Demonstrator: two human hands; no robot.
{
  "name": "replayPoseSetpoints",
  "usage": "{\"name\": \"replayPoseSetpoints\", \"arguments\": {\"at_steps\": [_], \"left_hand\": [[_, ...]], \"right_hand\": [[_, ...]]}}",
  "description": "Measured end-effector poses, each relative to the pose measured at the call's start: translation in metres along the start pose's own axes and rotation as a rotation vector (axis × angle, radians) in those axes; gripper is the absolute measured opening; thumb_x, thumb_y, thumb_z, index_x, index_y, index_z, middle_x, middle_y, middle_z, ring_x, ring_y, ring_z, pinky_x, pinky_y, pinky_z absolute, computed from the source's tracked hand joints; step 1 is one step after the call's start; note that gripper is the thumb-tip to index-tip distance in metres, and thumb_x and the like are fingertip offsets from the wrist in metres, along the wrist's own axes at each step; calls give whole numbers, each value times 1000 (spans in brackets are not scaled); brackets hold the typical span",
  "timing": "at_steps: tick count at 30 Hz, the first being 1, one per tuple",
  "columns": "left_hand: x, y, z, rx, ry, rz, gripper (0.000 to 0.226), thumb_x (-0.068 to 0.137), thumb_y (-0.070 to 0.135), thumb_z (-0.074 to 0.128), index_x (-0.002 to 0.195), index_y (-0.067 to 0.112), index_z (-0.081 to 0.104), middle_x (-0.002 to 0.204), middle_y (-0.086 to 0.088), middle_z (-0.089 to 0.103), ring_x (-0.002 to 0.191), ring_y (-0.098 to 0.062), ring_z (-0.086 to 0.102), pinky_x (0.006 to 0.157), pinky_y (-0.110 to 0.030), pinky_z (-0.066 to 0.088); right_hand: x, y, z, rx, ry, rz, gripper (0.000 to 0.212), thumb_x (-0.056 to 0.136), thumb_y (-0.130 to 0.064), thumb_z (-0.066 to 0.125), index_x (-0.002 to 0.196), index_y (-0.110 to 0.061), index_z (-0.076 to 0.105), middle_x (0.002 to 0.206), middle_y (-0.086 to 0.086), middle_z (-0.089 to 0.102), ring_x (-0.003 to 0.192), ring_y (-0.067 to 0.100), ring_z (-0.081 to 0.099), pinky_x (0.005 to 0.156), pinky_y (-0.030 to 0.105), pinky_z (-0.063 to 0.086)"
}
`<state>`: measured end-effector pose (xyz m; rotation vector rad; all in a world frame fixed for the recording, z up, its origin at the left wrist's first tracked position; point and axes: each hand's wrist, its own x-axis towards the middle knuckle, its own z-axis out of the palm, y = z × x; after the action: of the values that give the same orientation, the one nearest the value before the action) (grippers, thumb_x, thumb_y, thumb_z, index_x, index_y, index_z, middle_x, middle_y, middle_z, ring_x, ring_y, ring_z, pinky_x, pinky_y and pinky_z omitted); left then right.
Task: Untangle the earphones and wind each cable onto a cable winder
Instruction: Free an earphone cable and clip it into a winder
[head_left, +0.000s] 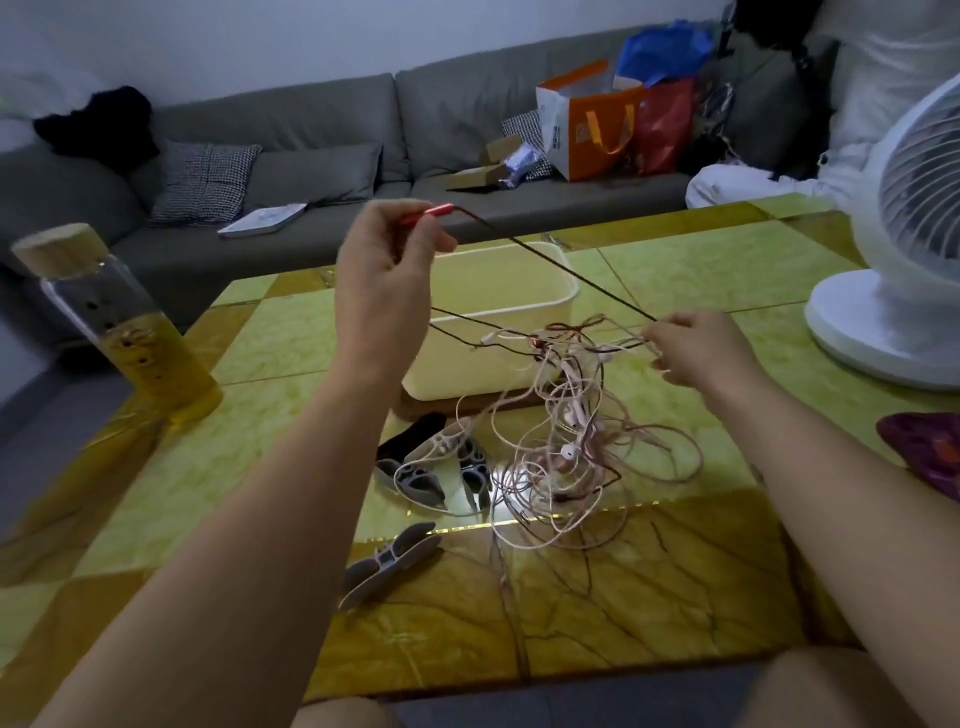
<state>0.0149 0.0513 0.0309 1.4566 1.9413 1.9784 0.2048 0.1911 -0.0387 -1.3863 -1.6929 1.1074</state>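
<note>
The left hand (387, 275) is raised above the near-left corner of the tub (457, 374). Its thumb and fingers are curled in a pinch on a red plug (444, 210), which points right. From the plug a dark cable (571, 272) bends and runs taut across the top of the tub, down to the right hand (696, 353).

The right hand hovers just right of the tub, fingers curled, and its fingertips pinch the dark cable together with a few pale strands. A second dark strand runs from below the left hand across the tub's front to the same knot.

The tangle (576, 457) of pinkish earphone cables hangs from that knot at the tub's near-right corner and spreads in loose loops over the counter (675, 597) in front of the tub. A white earbud (569, 452) shows in the middle of the loops.

A heap of winders (436, 467), grey, white and black, lies in front of the tub, touching the tangle's left edge. One grey winder (387, 564) lies apart, farther from the tub and nearer the person.

A bottle (119, 332) of yellow liquid stands well left of the tub, and a white fan (893, 260) stands well right of it. A grey sofa (311, 119) runs behind it.
</note>
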Motion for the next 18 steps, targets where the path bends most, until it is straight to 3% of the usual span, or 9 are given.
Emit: {"name": "replayPoseSetpoints", "arguments": {"at_steps": [4,9,11,14,16,18], "left_hand": [[-7,-11,2,51,126,6,5,99,20,53,102,23,56,84,13,65,89,-4,63,83,-19,49],[-19,-32,1,191,155,27,4,98,19,55,100,21,57,80,17,60,75,8,56,69,-9,42],[-25,-41,-3,337,64,128,9,95,20,59,103,15,62,83,16,60,73,6,55,65,-7,40],[-31,-54,-9,637,-87,225,15,91,17,65,105,10,65,93,6,63,81,-10,58,66,-16,40],[-34,-60,-9,670,-105,184,15,91,11,63,105,10,66,98,-1,66,84,-11,57,70,-17,41],[-34,-60,-7,516,-11,-19,11,94,13,59,104,12,65,97,-1,67,84,-10,58,74,-19,46]], "right_hand": [[1,10,6,-13,71,23,23,81,-14,60,77,9,62,64,10,45,60,20,38,58,29,30],[9,7,5,758,104,428,9,82,-10,62,74,-12,60,64,-3,54,36,7,38,37,15,24],[12,5,1,730,297,364,6,83,-8,60,77,-9,62,65,-2,55,41,8,41,38,19,28],[13,3,-3,541,569,227,16,85,-4,51,89,-6,66,80,1,64,61,11,53,53,21,41],[15,7,-6,696,504,329,20,90,-7,42,81,-8,59,86,7,67,52,11,52,49,22,37],[9,9,-8,1133,252,538,29,100,-28,34,86,-7,49,87,10,63,49,14,57,43,16,36]]}}
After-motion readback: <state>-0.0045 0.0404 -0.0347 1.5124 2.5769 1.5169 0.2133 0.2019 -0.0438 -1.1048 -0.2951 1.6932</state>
